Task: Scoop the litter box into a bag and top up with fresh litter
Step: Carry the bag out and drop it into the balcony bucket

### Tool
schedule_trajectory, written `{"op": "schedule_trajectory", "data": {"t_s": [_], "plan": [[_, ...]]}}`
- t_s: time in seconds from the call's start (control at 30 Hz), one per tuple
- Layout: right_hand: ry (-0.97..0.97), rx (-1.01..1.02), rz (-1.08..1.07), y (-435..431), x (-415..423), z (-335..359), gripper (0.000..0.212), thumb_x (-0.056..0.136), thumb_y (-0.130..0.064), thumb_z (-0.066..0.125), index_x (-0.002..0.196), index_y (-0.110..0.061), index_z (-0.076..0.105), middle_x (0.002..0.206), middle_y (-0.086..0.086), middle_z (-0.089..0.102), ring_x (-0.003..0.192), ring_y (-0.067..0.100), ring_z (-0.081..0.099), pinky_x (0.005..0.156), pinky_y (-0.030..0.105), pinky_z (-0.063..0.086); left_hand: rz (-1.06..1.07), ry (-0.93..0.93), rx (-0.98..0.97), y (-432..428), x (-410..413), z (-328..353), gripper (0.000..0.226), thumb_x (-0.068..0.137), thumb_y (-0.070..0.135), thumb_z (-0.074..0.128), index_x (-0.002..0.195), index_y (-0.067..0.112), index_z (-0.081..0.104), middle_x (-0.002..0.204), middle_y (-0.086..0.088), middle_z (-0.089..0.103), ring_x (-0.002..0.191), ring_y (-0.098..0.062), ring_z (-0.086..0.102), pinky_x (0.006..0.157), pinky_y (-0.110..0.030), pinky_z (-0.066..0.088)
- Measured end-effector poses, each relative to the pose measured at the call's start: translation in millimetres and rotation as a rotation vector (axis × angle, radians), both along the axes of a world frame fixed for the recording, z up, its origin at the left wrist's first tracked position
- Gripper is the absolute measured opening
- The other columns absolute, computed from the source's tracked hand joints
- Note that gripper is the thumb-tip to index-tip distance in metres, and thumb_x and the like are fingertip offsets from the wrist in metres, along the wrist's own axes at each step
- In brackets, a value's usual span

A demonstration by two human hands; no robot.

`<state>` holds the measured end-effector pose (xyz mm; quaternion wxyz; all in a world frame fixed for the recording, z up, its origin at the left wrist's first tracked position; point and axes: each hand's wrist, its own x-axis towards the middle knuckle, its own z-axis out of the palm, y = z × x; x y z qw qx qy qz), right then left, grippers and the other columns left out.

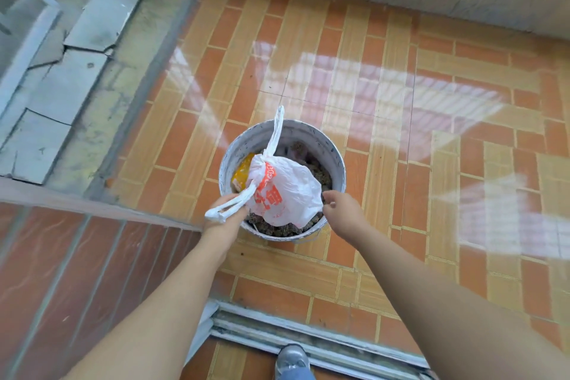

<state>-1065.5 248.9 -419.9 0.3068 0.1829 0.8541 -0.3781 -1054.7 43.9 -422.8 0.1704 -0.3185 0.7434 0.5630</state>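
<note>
1. Grip, left hand (226, 213): fingers closed around one twisted loop handle of the knotted white plastic bag with orange print (285, 191), at the near-left rim of the bucket.
2. Grip, right hand (342, 210): fingers curled loosely, holding nothing, just beside the bag's right edge; whether a fingertip touches the plastic cannot be told.
3. Knotted white plastic bag with orange print: tied shut, bulging, resting inside the bucket on top of its contents. Second loop handle stands upright above the knot, rising past the far rim.
4. Round white paint-stained bucket (228, 170): upright on the floor, open-topped, a thin wire bail hanging at its near side.
5. Brown granular clumps (283, 230): filling the bucket under and around the bag, visible at the near and right edges.
6. Yellow-orange packet (242, 174): wedged in the bucket left of the bag, touching it.
7. Glossy orange-and-tan tiled floor (401, 194): carries the bucket.
8. Grey metal sliding-door track (308, 339): along the near edge.
9. Grey shoe (291, 358): on that track, at bottom centre.
</note>
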Motion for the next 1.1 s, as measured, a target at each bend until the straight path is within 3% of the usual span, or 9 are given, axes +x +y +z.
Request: {"op": "schedule_trajectory", "data": {"t_s": [0.07,0.13,0.17,0.23,0.4,0.53,0.67,0.77,1.1], "plan": [[0.062,0.081,0.049,8,12,35,0.038,0.094,-0.004,0.035,0.129,-0.004,0.05,0.123,0.015,0.058,0.073,0.024,0.055,0.066,0.031,0.045,-0.086,-0.137,-0.059,-2,12,25,0.018,0.088,0.008,0.061,0.106,0.01,0.06,0.097,-0.006,0.059,0.092,-0.019,0.05,0.076,-0.024,0.034],[0.103,0.134,0.078,20,23,75,0.041,0.095,-0.006,0.036,0.135,-0.008,0.046,0.133,0.012,0.053,0.097,0.027,0.059,0.081,0.037,0.049,-0.249,-0.196,-0.141,-7,20,48,0.022,0.088,0.008,0.059,0.11,0.005,0.06,0.105,-0.01,0.059,0.093,-0.019,0.05,0.077,-0.023,0.034],[0.129,0.144,0.073,27,28,96,0.042,0.095,-0.007,0.036,0.136,-0.009,0.045,0.136,0.009,0.051,0.093,0.024,0.058,0.079,0.036,0.048,-0.292,-0.195,-0.175,-7,21,62,0.025,0.088,0.008,0.059,0.112,0.003,0.06,0.109,-0.011,0.06,0.094,-0.02,0.05,0.079,-0.024,0.035],[0.182,0.178,0.058,40,39,138,0.043,0.096,-0.008,0.038,0.138,-0.011,0.043,0.14,0.008,0.048,0.079,0.019,0.053,0.077,0.033,0.044,-0.309,-0.169,-0.215,-5,24,96,0.027,0.087,0.006,0.059,0.114,0.003,0.06,0.115,-0.016,0.061,0.091,-0.022,0.052,0.078,-0.026,0.037],[0.301,0.29,0.075,69,74,229,0.04,0.096,-0.009,0.037,0.135,-0.009,0.046,0.138,0.006,0.049,0.123,0.023,0.048,0.094,0.033,0.041,-0.397,0.067,-0.288,26,26,186,0.028,0.089,0.012,0.058,0.117,0.007,0.058,0.112,-0.009,0.06,0.098,-0.022,0.056,0.079,-0.027,0.039],[0.386,0.348,0.092,82,111,273,0.037,0.096,-0.012,0.039,0.132,-0.011,0.049,0.135,0.004,0.05,0.126,0.021,0.044,0.099,0.032,0.038,-0.536,0.271,-0.411,52,43,249,0.034,0.089,0.012,0.053,0.123,0.015,0.056,0.125,-0.002,0.057,0.091,-0.019,0.058,0.075,-0.025,0.038],[0.483,0.405,0.086,89,158,304,0.036,0.096,-0.015,0.04,0.131,-0.012,0.05,0.133,0.003,0.052,0.125,0.02,0.043,0.098,0.033,0.039,-0.748,0.431,-0.636,71,82,290,0.036,0.089,0.012,0.053,0.125,0.013,0.056,0.129,-0.005,0.055,0.116,-0.025,0.051,0.09,-0.035,0.042],[0.565,0.415,0.062,94,198,330,0.037,0.096,-0.014,0.041,0.132,-0.01,0.05,0.135,0.003,0.051,0.127,0.02,0.043,0.099,0.031,0.038,-0.89,0.467,-0.736,82,119,317,0.034,0.091,0.013,0.05,0.124,0.012,0.056,0.127,-0.007,0.056,0.116,-0.025,0.05,0.09,-0.034,0.04],[0.688,0.523,0.06,89,384,424,0.038,0.097,-0.017,0.04,0.134,-0.012,0.048,0.136,0.005,0.052,0.126,0.023,0.043,0.099,0.036,0.041,-1.048,0.719,-0.927,75,281,413,0.036,0.093,0.022,0.048,0.127,0.015,0.054,0.128,-0.005,0.054,0.119,-0.025,0.046,0.094,-0.036,0.037]]}}
